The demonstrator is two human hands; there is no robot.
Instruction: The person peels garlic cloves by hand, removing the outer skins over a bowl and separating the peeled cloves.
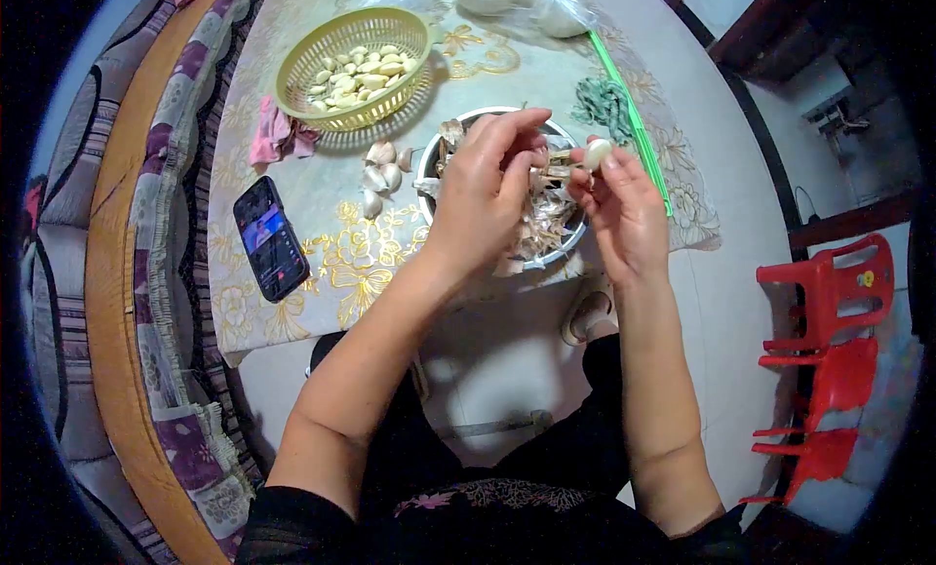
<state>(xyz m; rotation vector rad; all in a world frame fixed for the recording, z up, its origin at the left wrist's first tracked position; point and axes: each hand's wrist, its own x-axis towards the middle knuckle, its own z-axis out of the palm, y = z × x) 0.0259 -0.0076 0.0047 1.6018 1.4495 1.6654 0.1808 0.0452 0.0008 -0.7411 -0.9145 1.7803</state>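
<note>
My right hand (627, 204) pinches a pale, peeled garlic clove (597, 155) between thumb and fingers, above the right side of a white-rimmed bowl (426, 199). Dry garlic skins (546, 219) and bits of stalk fill the bowl. Over its left part is my left hand (485, 175), fingers curled toward the thumb; what they hold, if anything, is hidden. Several unpeeled garlic cloves (380, 178) lie on the tablecloth just left of the bowl. Farther back, a yellow-green plastic basket (292, 82) contains many peeled cloves (369, 77).
A phone (270, 236) with a lit screen lies at the left, below a pink cloth (276, 134). On the right are a green strip (634, 121) and a dark green mesh scrubber (602, 107). Clear plastic bags (526, 4) sit at the back. Red chairs (834, 302) stand beyond the table.
</note>
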